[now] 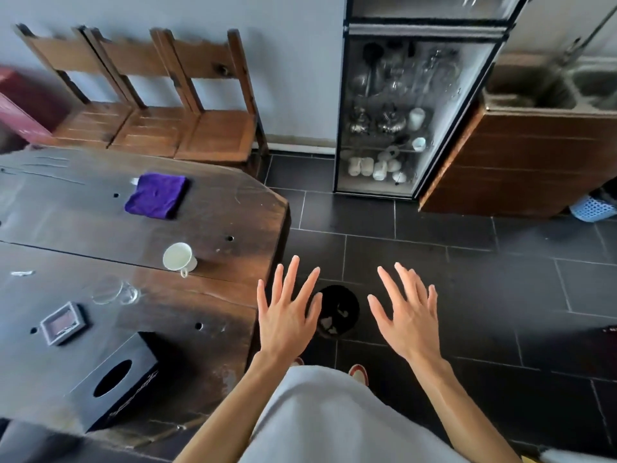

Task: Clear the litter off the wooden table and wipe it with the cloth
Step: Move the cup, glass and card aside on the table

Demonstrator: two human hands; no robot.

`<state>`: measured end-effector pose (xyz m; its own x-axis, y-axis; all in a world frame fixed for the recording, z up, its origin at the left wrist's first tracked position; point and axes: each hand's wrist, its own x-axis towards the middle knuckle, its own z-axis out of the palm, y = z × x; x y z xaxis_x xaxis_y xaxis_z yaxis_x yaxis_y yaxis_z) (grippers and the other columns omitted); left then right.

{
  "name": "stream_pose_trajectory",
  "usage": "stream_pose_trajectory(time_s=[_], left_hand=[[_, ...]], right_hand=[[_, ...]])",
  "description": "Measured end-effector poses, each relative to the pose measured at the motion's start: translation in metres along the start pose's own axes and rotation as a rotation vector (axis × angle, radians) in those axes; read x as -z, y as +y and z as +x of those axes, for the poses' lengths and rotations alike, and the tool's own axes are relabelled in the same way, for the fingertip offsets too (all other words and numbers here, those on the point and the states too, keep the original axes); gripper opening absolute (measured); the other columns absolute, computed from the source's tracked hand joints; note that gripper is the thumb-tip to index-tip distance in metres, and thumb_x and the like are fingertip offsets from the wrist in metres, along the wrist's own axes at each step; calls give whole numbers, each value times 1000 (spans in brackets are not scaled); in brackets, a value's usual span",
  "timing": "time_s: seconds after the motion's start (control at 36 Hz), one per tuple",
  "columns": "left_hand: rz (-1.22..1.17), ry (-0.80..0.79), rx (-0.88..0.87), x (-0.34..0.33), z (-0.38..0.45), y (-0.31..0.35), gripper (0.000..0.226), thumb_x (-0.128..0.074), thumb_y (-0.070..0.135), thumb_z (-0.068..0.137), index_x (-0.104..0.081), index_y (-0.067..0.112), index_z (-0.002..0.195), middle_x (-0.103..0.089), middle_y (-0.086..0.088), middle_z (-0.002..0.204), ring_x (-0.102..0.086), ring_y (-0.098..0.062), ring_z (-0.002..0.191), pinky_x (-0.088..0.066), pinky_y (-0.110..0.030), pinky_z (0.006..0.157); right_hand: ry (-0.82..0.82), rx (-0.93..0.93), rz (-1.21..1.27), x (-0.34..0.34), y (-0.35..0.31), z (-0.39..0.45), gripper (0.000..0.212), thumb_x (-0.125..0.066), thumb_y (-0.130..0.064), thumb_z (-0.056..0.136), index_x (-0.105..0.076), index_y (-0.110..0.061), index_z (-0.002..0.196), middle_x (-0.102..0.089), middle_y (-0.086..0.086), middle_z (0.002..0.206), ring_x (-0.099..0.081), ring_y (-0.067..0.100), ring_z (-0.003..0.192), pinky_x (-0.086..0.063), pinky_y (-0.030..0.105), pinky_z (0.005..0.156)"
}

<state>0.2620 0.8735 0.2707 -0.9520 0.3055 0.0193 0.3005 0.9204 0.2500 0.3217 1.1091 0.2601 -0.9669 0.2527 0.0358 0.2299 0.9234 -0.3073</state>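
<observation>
Both hands are held out flat, palms down, over the dark tiled floor (467,228) just past the table's end. The left hand (287,315) has its fingers spread wide and holds nothing; the right hand (405,320) is likewise wide and empty. Between and below them, a small round black waste bin (337,310) stands on the floor with pale scraps inside. The dark wooden table (217,212) lies to the left. On it: a folded purple cloth (156,194) toward the far side, with a small white scrap (134,181) just beside its far left corner; a white ceramic cup (179,258) tipped on its side; a clear glass cup (115,289) (outline blurred); a thin white scrap (22,273) near the left edge; a small grey square frame (63,322); a black tissue box (113,382) with an oval opening at the near corner.
</observation>
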Motion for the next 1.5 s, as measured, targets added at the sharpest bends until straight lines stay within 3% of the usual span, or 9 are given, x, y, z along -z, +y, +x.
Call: stream_pose_trajectory(time_s=[0.19,0.39,0.56,0.97,1.08,1.5], left_hand=[[11,69,61,-5,-19,4,56,-18,61,106,-34,45,156,-17,2,171,-16,-27,157,-16,-63,122],[53,75,247,-10,-58,11,57,-29,64,102,-28,48,158,-8,6,173,-7,-24,159,-2,-57,125],[67,125,427,0,-92,11,56,-29,62,104,-25,48,158,-4,9,173,-2,-21,160,-1,-59,126],[32,274,746,32,-197,-61,57,-29,63,103,-26,49,158,-8,8,172,-7,-21,159,-5,-60,125],[50,307,777,45,-232,-94,56,-27,63,103,-24,50,158,-8,8,172,-8,-21,159,-10,-61,125],[65,332,835,83,-349,-219,56,-21,64,105,-21,49,159,-2,8,173,1,-19,160,-4,-61,125]], right_hand=[[-41,100,-4,12,10,11,61,-37,-61,99,-37,-35,155,-26,5,166,-24,32,153,-19,65,118],[-145,273,10,20,3,9,66,-29,-69,98,-30,-39,157,-22,0,168,-16,26,156,-16,63,121],[-200,457,19,20,-27,2,65,-29,-69,98,-31,-40,156,-25,0,167,-17,24,155,-18,63,121],[-259,735,15,-2,-158,-51,63,-25,-68,98,-30,-42,155,-26,0,167,-18,24,155,-15,63,122],[-259,765,16,-15,-198,-79,62,-29,-68,98,-34,-42,154,-28,0,166,-21,24,155,-17,64,121],[-217,794,55,-53,-347,-177,62,-28,-65,98,-37,-39,154,-30,2,165,-21,24,154,-18,64,121]])
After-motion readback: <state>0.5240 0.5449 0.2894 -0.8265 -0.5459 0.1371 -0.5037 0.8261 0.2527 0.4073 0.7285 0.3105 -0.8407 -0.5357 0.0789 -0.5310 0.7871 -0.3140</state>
